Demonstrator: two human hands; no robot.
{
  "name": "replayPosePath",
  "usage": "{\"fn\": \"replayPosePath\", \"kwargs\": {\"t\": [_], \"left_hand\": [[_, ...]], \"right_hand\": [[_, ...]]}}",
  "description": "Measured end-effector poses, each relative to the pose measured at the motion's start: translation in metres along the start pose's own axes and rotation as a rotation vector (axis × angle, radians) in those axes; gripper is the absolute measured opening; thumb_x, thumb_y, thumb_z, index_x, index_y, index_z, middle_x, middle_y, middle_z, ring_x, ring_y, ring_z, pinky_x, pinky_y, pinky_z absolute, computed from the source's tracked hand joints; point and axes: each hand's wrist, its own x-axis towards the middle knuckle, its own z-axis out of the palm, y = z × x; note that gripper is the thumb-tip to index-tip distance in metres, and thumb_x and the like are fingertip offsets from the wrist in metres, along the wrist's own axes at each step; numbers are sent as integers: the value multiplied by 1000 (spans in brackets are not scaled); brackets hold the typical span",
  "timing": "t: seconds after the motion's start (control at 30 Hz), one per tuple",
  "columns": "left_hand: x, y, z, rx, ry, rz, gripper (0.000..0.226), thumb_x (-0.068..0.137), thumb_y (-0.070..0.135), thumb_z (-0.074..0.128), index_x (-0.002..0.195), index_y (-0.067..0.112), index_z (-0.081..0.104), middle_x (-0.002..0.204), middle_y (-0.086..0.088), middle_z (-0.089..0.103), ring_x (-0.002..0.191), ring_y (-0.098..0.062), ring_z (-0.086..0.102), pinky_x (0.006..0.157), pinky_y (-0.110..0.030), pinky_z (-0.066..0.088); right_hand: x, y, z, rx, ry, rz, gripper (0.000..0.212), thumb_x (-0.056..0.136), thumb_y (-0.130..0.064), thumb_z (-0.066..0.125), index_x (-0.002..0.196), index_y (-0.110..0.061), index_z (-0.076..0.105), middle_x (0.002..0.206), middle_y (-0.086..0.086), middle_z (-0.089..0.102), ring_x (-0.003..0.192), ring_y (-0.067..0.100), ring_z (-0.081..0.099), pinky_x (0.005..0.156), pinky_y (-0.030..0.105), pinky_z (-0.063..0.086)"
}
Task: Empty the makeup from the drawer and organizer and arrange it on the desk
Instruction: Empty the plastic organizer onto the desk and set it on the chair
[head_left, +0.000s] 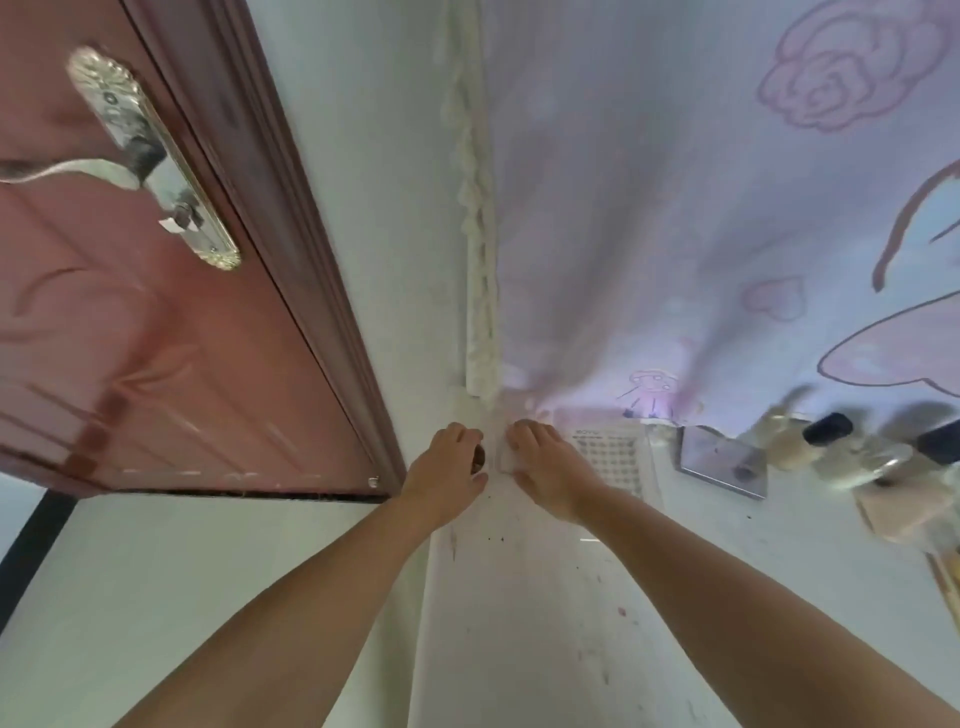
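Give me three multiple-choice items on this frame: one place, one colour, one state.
1. Where is the mirror?
A. right of both hands
B. on the door
C. between the hands

2. What colour is the door?
A. white
B. reddish-brown
C. blue

3. How is the left hand?
A. flat and open
B. out of view
C. curled over a small dark thing

Key: 1 A, it lies on the desk beyond the right hand. 2 B, its panel is reddish-brown. 3 C, its fingers bend over something dark.
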Motion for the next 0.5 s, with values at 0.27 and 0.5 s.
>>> {"fn": "replayPosePath", "kwargs": {"t": [0.27,0.5], "left_hand": [[28,-22,15,67,-29,15,54,88,27,59,137,14,39,132,-4,38,121,-20,37,93,-37,47],[29,-21,11,88,-59,42,56,89,26,58,140,15,36,132,-5,37,121,-21,35,94,-36,46]], "right_hand": [[31,10,17,-32,-38,-61,51,89,-31,54,134,-12,40,147,8,34,136,28,32,114,39,25],[23,17,2,28,36,-46,38,92,-32,54,124,-13,48,134,5,45,124,24,40,103,34,34]]}}
